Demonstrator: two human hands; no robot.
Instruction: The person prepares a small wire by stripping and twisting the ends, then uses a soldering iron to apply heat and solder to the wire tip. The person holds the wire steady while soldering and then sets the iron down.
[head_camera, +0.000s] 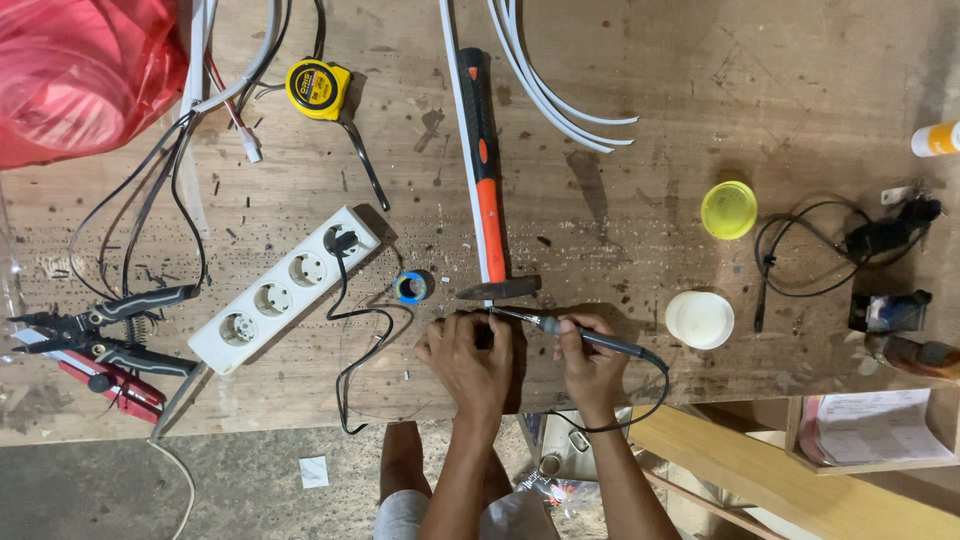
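Observation:
My right hand (590, 362) grips a soldering iron (585, 336) with a dark handle, its thin metal tip pointing left toward my left hand. My left hand (468, 357) is curled on the wooden workbench (640, 190), fingers closed around something small that I cannot make out. The iron's black cord loops down off the bench edge. A hammer (484, 180) with a black and orange handle lies just beyond my hands, its head near the iron's tip. A small blue roll (411, 287) sits to the left of the hammer head.
A white power strip (285, 290) with one black plug lies at left, near pliers and cutters (100, 340). A yellow tape measure (316, 89), white cables (550, 90), a red plastic bag (75, 70), a yellow lid (728, 209), a white lid (699, 319) and a black adapter (880, 235) are spread around.

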